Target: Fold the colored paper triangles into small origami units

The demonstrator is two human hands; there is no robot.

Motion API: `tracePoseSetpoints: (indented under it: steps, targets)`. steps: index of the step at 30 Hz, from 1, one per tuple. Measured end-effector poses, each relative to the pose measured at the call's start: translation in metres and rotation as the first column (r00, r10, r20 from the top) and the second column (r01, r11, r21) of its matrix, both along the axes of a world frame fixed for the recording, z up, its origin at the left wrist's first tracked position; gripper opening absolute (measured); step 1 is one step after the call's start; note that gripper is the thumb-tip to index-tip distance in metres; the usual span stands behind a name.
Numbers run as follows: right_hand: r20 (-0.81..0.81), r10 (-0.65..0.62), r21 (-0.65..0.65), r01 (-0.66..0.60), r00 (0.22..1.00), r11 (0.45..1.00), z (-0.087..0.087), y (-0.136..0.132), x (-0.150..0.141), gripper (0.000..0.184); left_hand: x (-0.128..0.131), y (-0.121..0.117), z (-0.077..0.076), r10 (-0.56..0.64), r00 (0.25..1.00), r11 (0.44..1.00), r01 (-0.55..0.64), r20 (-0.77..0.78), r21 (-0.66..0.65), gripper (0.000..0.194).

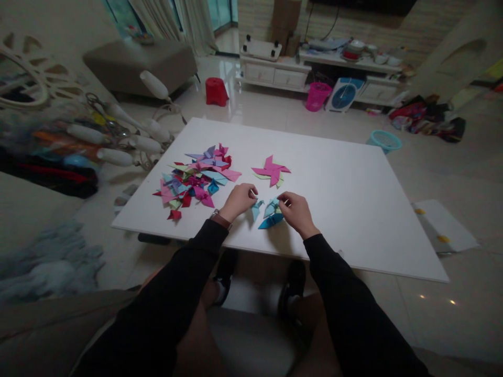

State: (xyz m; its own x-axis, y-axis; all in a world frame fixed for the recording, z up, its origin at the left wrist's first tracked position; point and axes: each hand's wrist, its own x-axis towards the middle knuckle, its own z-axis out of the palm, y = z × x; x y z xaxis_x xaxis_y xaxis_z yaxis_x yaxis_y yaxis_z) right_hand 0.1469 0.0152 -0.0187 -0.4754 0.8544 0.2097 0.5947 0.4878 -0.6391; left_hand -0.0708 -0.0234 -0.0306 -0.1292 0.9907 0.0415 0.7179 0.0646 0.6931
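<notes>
My left hand (240, 200), with a watch strap at the wrist, is closed in a pinch on a small light blue origami crane (256, 210) just above the white table (338, 209). Opposite it, my right hand (297, 212) has its fingertips pinched at the edge of another light blue origami crane (271, 207). Right below that lies a darker blue origami crane (271, 221). Farther back is a pink and pale green paper pinwheel (272, 170). A heap of folded paper pieces (196, 175) in pink, red, purple, green and blue covers the table's left part.
A lamp with several white arms (153, 84) stands beside the table's left edge. Beyond the table are a red stool (216, 91), a pink basket (317, 96) and a blue fan (344, 95). A light blue basket (385, 140) stands behind the right corner.
</notes>
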Motion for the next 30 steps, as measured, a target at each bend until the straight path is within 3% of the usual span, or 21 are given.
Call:
tracePoseSetpoints:
  steps: [10,15,18,24,30]
  targets:
    - [0.007,-0.007,-0.003,0.007,1.0,1.0,0.002,0.001,0.001,0.018,0.004,-0.002,-0.009,-0.012,0.995,0.996,0.003,-0.101,-0.091,0.022]
    - [-0.265,-0.183,0.112,0.219,0.947,0.969,0.019,-0.003,0.001,0.054,0.006,-0.004,-0.009,-0.01,0.994,0.992,-0.005,-0.11,-0.127,0.024]
    - [-0.368,-0.23,0.187,0.314,0.901,0.931,0.028,-0.002,0.004,0.058,0.009,-0.005,-0.009,-0.027,0.994,0.991,0.013,-0.105,-0.13,0.023]
    - [-0.073,-0.067,0.046,0.071,0.995,0.996,0.016,0.006,0.01,0.023,0.01,-0.004,-0.008,-0.037,0.989,0.989,0.016,-0.143,-0.148,0.023]
    - [0.044,0.014,-0.01,-0.013,0.999,1.0,0.005,0.005,0.007,0.014,0.009,-0.006,0.008,-0.005,0.984,0.998,-0.007,-0.176,-0.07,0.023]
